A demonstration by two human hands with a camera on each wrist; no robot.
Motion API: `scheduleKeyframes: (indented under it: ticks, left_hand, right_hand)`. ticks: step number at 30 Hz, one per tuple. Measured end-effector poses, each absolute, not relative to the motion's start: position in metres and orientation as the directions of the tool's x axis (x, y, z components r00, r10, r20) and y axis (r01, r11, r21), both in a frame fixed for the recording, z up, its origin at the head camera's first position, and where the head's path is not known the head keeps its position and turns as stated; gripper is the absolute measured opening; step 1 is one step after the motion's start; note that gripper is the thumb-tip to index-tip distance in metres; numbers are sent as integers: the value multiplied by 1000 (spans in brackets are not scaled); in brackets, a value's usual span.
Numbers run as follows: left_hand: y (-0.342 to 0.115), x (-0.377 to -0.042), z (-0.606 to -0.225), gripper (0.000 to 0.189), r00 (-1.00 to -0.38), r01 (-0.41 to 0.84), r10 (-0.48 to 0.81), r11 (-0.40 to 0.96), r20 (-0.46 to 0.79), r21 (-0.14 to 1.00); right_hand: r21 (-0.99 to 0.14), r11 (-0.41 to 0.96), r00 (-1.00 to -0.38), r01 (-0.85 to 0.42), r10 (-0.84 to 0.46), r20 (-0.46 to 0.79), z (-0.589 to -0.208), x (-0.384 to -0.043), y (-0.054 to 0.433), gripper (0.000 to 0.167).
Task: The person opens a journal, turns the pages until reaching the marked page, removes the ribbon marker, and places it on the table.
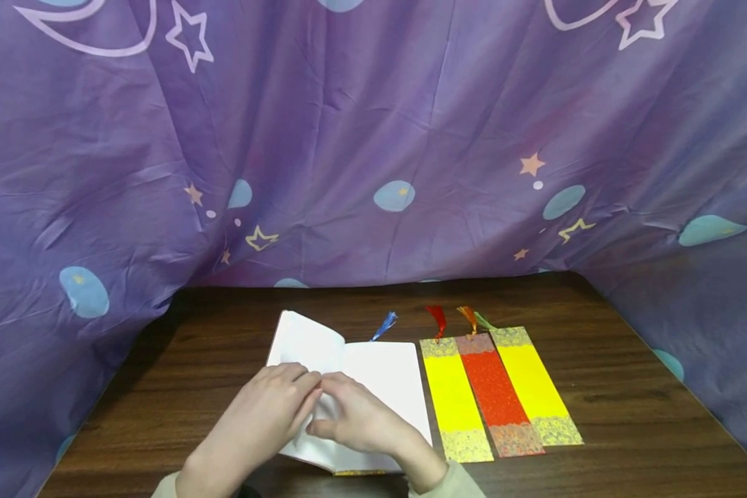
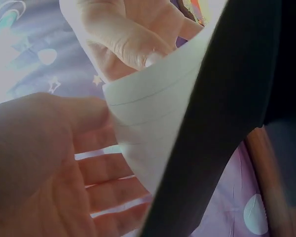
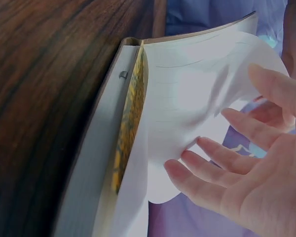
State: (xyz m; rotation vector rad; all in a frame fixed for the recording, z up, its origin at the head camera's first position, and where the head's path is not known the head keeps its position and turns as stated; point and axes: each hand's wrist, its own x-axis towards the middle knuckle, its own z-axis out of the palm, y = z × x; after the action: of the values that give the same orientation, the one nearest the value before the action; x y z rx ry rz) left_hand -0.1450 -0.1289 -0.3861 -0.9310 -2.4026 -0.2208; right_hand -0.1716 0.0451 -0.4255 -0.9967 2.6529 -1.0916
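Observation:
An open book (image 1: 386,373) with pale pages lies on the table, its left side raised. My left hand (image 1: 268,408) is over the left pages; in the left wrist view its thumb and fingers meet the edge of a curved lined page (image 2: 148,113), apparently pinching it. My right hand (image 1: 361,415) is close beside it, the two hands' fingertips nearly meeting. Its fingers (image 3: 207,182) are spread and loosely straight against that page in the right wrist view. A gold-patterned bookmark (image 3: 130,118) lies between the pages, and a blue tassel (image 1: 384,326) sticks out at the top.
Right of the book lie a yellow bookmark (image 1: 453,394) with a red tassel, a red bookmark (image 1: 498,387) with an orange tassel, and another yellow bookmark (image 1: 532,380) with a green tassel. Purple star-printed cloth (image 1: 324,152) hangs behind the dark wooden table (image 1: 647,415).

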Motion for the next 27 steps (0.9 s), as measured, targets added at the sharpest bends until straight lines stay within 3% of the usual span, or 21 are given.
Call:
scheduleKeyframes:
  ticks: [4,10,18,27]
  left_hand:
    - [-133,-146,-389,10,-637,634,574,770,514,-73]
    - [-141,-146,-392,30,-702,605,580,792,413,-83]
    - [-142,-153,-404,7,-756,574,554,817,348,-56]
    - [-141,-156,-409,24,-821,537,525,844,222,-9]
  right_hand:
    - [-637,550,-778,-540,-616,128,-425,-170,44,48]
    - [-610,575,-768,-546,-634,90,-424,-168,43,46]
    - [-562,589,-746,-581,-662,77,-422,-168,42,43]
    - [-536,634,-752,-557,-659,2,-416,-168,63,49]
